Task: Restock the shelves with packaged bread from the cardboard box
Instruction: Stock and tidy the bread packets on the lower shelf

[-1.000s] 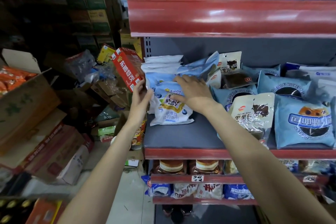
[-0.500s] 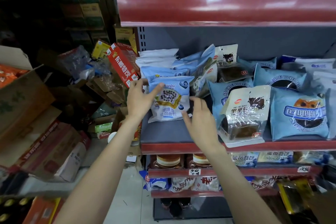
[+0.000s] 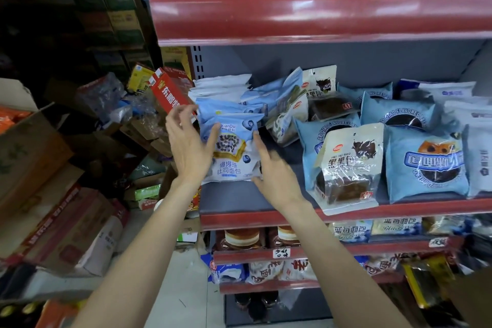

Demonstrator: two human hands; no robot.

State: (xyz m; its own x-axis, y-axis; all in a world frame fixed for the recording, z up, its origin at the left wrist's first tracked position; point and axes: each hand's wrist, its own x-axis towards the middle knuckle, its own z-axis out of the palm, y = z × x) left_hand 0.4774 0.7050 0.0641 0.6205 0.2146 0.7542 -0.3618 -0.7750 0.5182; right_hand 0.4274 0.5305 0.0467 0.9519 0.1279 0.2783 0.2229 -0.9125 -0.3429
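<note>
Centre of frame: pale-blue plastic bread packet w/ blueberry print [image 3: 231,153] stands upright at left end of grey shelf w/ red front edge [image 3: 266,217], leaning on a stack of like packets. Left hand [image 3: 189,148] at its left edge, fingers spread, loose. Right hand [image 3: 274,172] at its right edge, fingers straight, touching; blurred.

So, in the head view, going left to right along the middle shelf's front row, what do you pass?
Left hand → XianDu blueberry toast pack → right hand → cream Hei Hei Bao pack → light blue round-logo pack.
</note>
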